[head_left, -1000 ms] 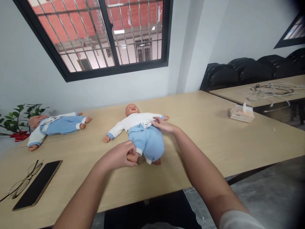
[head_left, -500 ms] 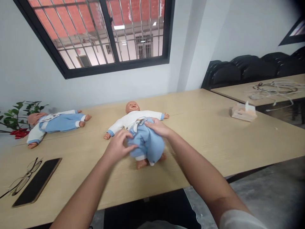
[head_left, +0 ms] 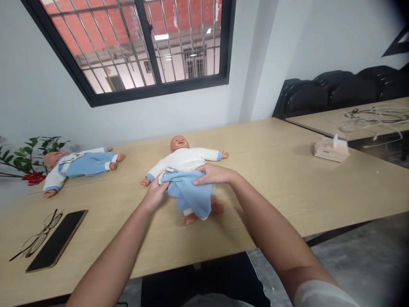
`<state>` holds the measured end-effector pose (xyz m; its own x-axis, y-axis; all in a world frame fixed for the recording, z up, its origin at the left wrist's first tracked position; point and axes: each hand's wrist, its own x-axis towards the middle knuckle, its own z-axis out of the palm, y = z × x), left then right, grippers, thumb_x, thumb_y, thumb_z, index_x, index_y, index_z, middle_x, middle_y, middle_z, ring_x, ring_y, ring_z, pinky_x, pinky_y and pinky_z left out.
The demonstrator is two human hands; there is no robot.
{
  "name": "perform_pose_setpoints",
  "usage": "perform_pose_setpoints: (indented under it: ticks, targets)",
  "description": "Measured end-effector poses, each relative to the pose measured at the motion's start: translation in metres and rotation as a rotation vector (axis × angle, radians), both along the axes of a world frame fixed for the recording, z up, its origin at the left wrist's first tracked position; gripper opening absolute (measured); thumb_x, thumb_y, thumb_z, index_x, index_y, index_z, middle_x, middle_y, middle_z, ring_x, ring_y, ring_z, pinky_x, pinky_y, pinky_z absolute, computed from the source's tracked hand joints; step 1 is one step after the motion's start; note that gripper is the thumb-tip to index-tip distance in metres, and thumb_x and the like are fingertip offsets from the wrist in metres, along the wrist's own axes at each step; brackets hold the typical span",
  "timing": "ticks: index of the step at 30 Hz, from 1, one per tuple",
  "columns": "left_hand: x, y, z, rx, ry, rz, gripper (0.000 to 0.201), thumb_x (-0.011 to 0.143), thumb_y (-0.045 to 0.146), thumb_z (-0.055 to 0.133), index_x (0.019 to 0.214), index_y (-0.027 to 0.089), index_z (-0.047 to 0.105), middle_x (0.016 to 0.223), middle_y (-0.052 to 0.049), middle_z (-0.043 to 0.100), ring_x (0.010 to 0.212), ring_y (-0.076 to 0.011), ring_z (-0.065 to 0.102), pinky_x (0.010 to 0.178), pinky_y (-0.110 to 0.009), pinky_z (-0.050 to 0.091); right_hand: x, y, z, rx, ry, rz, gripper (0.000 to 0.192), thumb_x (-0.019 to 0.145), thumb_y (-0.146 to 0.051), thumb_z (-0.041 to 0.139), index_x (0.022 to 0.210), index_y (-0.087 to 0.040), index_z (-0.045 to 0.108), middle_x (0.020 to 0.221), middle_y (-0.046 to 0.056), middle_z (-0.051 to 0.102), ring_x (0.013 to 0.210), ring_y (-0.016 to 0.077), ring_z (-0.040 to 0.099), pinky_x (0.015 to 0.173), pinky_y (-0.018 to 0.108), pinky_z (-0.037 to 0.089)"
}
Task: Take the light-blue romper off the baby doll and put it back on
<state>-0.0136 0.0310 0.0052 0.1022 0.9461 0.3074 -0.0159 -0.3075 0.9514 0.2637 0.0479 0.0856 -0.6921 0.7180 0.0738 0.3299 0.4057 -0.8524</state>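
Head view: doll point(head_left: 185, 157) on back at table point(head_left: 287, 179) middle. Left hand point(head_left: 155, 195), right hand point(head_left: 211, 174) each in closed grip on blue trousers point(head_left: 188, 194), waistband bunched at thighs; feet still covered.

Count from my remote seat: two dolls, two hands, two tables.

I count two plastic baby dolls in white tops and light blue trousers, one at frame centre point(head_left: 183, 160) and one at the left edge point(head_left: 79, 164); two bare hands on the centre doll, the left hand point(head_left: 155, 194) and the right hand point(head_left: 212, 174); two light wooden tables, the near one point(head_left: 271, 170) and one at the right edge point(head_left: 322, 123); one pair of thin-framed glasses point(head_left: 36, 241), one flat black phone point(head_left: 57, 240), one tan tissue box point(head_left: 331, 149), one green leafy plant point(head_left: 28, 155), one barred window point(head_left: 143, 42).
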Motion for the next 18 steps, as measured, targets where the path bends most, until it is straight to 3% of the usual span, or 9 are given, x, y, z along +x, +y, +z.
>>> perform_pose_setpoints:
  ticks: [2, 5, 7, 9, 12, 16, 18]
  targets:
    - [0.003, 0.000, -0.007, -0.060, -0.109, -0.011, 0.060, 0.077, 0.062, 0.078, 0.117, 0.018, 0.070, 0.123, -0.013, 0.074, 0.118, -0.0316, 0.068, 0.103, -0.044, 0.054, -0.004, -0.002, -0.003, -0.044, 0.042, 0.036, 0.033, 0.077, -0.053, 0.080, 0.081, -0.020, 0.075, 0.079, 0.000, 0.071, 0.072, 0.0182, 0.062, 0.061, 0.026, 0.047]
    - [0.003, -0.006, -0.010, -0.114, -0.136, -0.053, 0.062, 0.075, 0.062, 0.079, 0.117, 0.017, 0.071, 0.119, -0.013, 0.076, 0.114, -0.0338, 0.070, 0.098, -0.046, 0.057, -0.017, -0.003, -0.012, -0.125, 0.378, -0.032, 0.038, 0.081, -0.057, 0.077, 0.095, -0.021, 0.075, 0.092, 0.002, 0.074, 0.083, 0.0194, 0.067, 0.076, 0.029, 0.053]
    - [0.001, -0.011, -0.007, -0.109, 0.000, -0.161, 0.065, 0.073, 0.063, 0.081, 0.116, 0.016, 0.073, 0.114, -0.014, 0.077, 0.110, -0.0357, 0.071, 0.093, -0.047, 0.059, -0.027, -0.003, -0.018, -0.211, 0.613, -0.107, 0.044, 0.079, -0.062, 0.077, 0.094, -0.020, 0.072, 0.092, 0.003, 0.074, 0.085, 0.0201, 0.067, 0.080, 0.032, 0.055]
    - [0.000, -0.016, -0.002, -0.081, 0.182, -0.243, 0.065, 0.067, 0.061, 0.087, 0.111, 0.014, 0.074, 0.107, -0.014, 0.078, 0.103, -0.0359, 0.072, 0.090, -0.047, 0.060, -0.033, -0.004, -0.023, -0.294, 0.707, -0.131, 0.048, 0.077, -0.065, 0.078, 0.092, -0.020, 0.071, 0.092, 0.005, 0.074, 0.085, 0.0210, 0.068, 0.080, 0.033, 0.056]
    - [0.003, -0.019, 0.002, -0.057, 0.301, -0.192, 0.057, 0.070, 0.057, 0.087, 0.105, 0.014, 0.074, 0.101, -0.011, 0.078, 0.098, -0.0321, 0.073, 0.090, -0.045, 0.060, -0.033, -0.005, -0.023, -0.338, 0.626, -0.036, 0.051, 0.080, -0.065, 0.076, 0.102, -0.018, 0.071, 0.101, 0.006, 0.074, 0.093, 0.0213, 0.068, 0.085, 0.033, 0.056]
    - [0.010, -0.014, -0.001, 0.032, 0.060, 0.048, 0.058, 0.083, 0.062, 0.075, 0.117, 0.016, 0.069, 0.122, -0.013, 0.074, 0.117, -0.0291, 0.068, 0.107, -0.041, 0.052, -0.024, -0.004, -0.017, -0.223, 0.330, 0.105, 0.045, 0.077, -0.054, 0.083, 0.099, -0.017, 0.069, 0.092, 0.001, 0.069, 0.082, 0.0158, 0.063, 0.074, 0.025, 0.050]
    - [0.011, -0.011, -0.004, 0.044, -0.059, 0.076, 0.061, 0.083, 0.062, 0.075, 0.123, 0.018, 0.066, 0.131, -0.013, 0.070, 0.124, -0.0291, 0.065, 0.111, -0.042, 0.048, -0.021, -0.001, -0.017, -0.152, 0.224, 0.085, 0.040, 0.075, -0.048, 0.086, 0.093, -0.017, 0.068, 0.087, -0.001, 0.066, 0.077, 0.0143, 0.060, 0.069, 0.023, 0.047]
